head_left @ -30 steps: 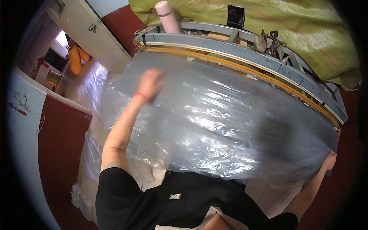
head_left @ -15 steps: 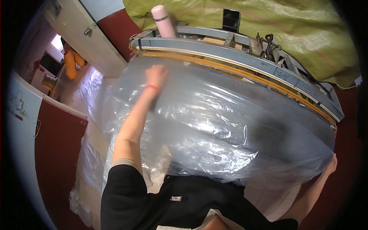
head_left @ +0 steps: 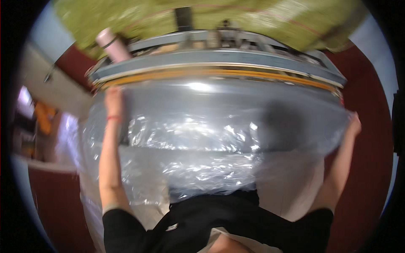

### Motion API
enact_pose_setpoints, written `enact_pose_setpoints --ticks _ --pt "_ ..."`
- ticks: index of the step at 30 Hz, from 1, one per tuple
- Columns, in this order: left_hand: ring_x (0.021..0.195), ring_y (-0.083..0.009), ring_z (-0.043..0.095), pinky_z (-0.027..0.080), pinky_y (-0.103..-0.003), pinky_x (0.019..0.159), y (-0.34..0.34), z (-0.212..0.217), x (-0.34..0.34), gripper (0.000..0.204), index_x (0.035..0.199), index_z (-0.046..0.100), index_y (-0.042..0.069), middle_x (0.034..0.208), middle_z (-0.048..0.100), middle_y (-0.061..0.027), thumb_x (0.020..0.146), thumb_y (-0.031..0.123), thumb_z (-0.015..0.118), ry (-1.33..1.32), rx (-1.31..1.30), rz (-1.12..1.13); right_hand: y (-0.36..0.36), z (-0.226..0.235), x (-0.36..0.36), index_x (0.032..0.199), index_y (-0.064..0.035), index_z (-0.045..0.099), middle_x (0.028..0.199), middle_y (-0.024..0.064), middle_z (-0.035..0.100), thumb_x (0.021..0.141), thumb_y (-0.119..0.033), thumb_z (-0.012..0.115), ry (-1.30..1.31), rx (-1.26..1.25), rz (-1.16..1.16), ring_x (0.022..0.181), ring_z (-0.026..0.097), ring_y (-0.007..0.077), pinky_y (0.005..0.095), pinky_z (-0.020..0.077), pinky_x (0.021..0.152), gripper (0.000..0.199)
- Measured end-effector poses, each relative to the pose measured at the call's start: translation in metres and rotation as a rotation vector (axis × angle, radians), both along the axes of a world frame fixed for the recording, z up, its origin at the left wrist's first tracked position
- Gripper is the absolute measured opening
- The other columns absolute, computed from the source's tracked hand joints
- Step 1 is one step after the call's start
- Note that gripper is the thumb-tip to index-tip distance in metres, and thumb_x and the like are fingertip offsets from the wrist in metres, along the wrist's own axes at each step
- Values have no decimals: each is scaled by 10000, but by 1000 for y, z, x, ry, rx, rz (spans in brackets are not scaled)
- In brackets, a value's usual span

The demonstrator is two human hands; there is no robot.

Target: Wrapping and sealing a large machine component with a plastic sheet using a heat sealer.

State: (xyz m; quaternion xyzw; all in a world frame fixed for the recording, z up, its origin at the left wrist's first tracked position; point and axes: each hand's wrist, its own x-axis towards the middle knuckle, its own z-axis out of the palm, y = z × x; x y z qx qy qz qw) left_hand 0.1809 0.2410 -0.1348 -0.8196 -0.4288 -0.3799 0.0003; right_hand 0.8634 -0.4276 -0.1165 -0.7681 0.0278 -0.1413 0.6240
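A wide sheet of clear plastic film [head_left: 211, 126], shiny and wrinkled, spreads in front of me and hangs down toward my body. My left hand [head_left: 114, 100], with a red band at its wrist, is closed on the film near its far left part, just below the orange strip. Out at the film's right edge, my right hand [head_left: 355, 124] pinches the corner with bent fingers. Between the two hands the sheet looks fairly taut along its far side, with looser folds nearer me. Motion blur hides the fine detail of the fingers.
A long grey metal frame [head_left: 202, 57] with an orange strip [head_left: 185, 74] runs across behind the film. On its left end stands a pink bottle [head_left: 113, 45]. A yellow-green tarp [head_left: 261, 19] hangs behind. More plastic lies by the doorway at left; a dark red wall [head_left: 371, 168] is at right.
My left hand has moved left along the film's far side, toward the frame's left end. The right hand keeps its hold on the corner. My view has turned to the right, leaving the frame more level.
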Motion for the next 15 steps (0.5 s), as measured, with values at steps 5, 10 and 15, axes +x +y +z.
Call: enact_pose_setpoints --ticks 5,10,15 --pt "451 -60 344 288 -212 404 57 -33 -14 147 706 464 103 548 381 47 828 185 475 -595 -401 41 94 -53 14 755 -15 587 767 157 613 822 -280 520 -547 -594 -206 710 594 289 408 450 656 282" --pt "448 -31 319 244 -191 391 111 -59 -17 194 691 454 125 556 384 67 835 213 550 -816 -449 50 153 -72 37 774 -46 549 588 -17 481 830 -223 577 -418 75 157 525 420 55 212 339 486 187" --pt "455 -30 333 249 -194 401 129 -68 -14 207 677 486 115 559 422 59 807 225 604 -755 -319 48 162 -63 37 662 -29 543 645 47 565 733 -174 657 -269 -111 -88 597 527 114 269 438 608 197"
